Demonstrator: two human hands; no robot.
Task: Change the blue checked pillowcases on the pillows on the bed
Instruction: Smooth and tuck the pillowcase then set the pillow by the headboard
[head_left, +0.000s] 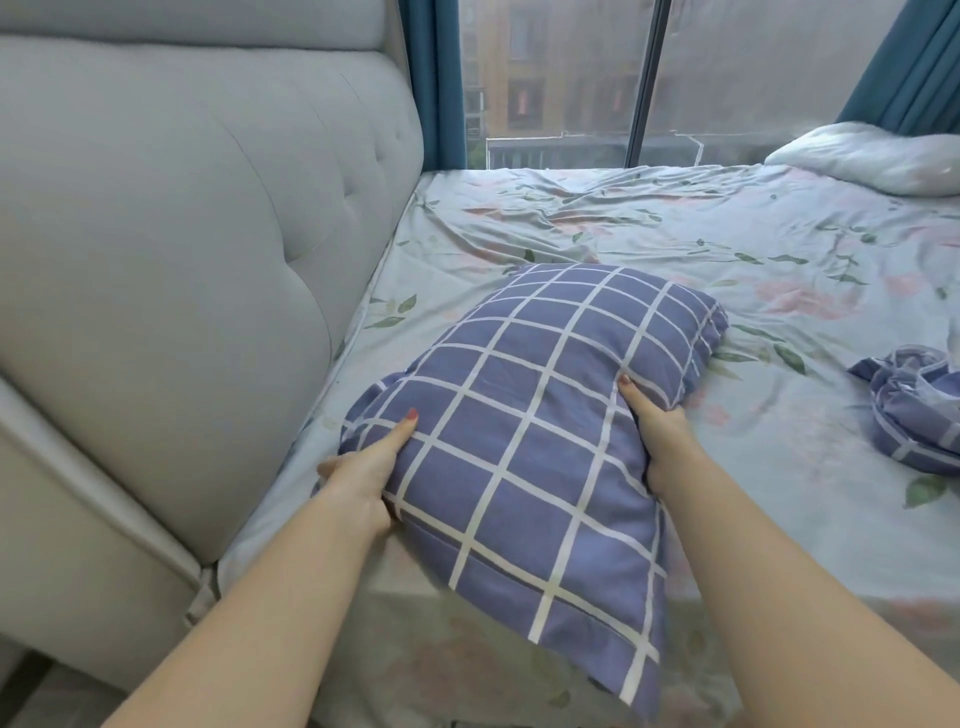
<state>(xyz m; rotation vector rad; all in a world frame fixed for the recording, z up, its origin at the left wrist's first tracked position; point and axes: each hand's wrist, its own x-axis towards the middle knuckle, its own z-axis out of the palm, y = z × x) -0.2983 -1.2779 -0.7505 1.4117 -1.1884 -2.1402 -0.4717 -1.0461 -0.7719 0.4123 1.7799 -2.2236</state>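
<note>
A pillow in a blue checked pillowcase (524, 426) lies lengthwise on the near part of the bed, one end hanging over the front edge. My left hand (363, 467) grips its left side, thumb on top and fingers underneath. On the other side my right hand (657, 431) grips the pillow the same way, squeezing it in at the middle. A crumpled blue checked pillowcase (919, 410) lies on the sheet at the right edge. Far back at the right rests a bare white pillow (872, 156).
The bed has a pale floral sheet (649, 228), rumpled towards the window. A grey padded headboard (182, 249) stands along the left. Behind the bed is a large window (561, 78) with teal curtains at both sides.
</note>
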